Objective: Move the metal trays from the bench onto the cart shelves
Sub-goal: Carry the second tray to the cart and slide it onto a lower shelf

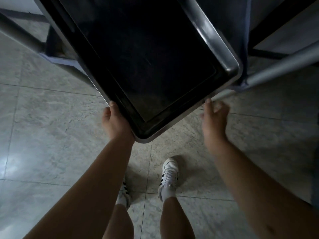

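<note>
Closest to the camera are two bare legs and white shoes [170,173] with black stripes, standing on a pale tiled floor [51,135]. Above them both forearms reach forward. The left hand [114,120] grips the near left edge of a dark metal tray [146,57], thumb on top of the rim and fingers hidden underneath. The right hand [214,116] is blurred, its fingers loosely spread (one fingertip at the tray's near right edge, though actual contact cannot be made out). The tray is held tilted over the floor, one corner pointing toward the body. Its far part lies between the grey tube legs of a cart [276,66], with a second grey leg [20,37] at left; the shelf it meets is too dark to tell.
</note>
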`<state>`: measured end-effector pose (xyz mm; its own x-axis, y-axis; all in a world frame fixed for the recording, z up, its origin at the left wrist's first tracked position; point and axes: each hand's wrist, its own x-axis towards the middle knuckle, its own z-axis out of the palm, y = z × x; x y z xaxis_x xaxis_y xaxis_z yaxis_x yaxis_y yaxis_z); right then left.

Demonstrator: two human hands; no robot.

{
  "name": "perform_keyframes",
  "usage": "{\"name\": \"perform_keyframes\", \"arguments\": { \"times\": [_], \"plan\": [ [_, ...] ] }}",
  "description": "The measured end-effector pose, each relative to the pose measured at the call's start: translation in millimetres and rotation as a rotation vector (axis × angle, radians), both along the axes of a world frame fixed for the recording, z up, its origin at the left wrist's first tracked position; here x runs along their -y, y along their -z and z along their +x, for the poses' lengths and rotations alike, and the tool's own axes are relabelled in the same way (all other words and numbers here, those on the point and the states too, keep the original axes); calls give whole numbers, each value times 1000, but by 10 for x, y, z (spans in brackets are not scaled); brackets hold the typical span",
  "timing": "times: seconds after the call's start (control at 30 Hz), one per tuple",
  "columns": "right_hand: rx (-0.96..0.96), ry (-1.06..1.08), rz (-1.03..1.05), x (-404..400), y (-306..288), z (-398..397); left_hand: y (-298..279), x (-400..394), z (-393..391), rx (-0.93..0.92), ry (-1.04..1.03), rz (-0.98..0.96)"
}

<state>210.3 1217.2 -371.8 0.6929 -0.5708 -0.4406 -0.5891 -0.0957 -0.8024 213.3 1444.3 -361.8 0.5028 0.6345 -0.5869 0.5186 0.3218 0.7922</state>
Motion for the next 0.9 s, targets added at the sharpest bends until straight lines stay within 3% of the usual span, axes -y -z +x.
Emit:
{"name": "perform_keyframes", "arguments": {
  "times": [0.07,0.17,0.3,0.43,0.6,0.77,0.83,0.9],
  "plan": [
    [-4,-9,230,-100,16,-125,17,150,-1,4,-11,-27],
    [113,-19,324,-82,65,27,71,274,-23,37,7,-98],
    [135,103,348,227,99,445,48,391,-20,176,258,-312],
    [89,85,314,542,50,892,-10,443,144,127,512,-344],
    [6,42,308,731,-31,1274,-26,575,478,149,547,-256],
    [-75,-110,3,451,-68,709,21,895,568,183,442,-378],
    [-56,-65,99,350,-36,372,52,1023,644,190,420,-400],
    [36,47,360,301,-9,253,81,1144,719,196,398,-415]
  ]
}}
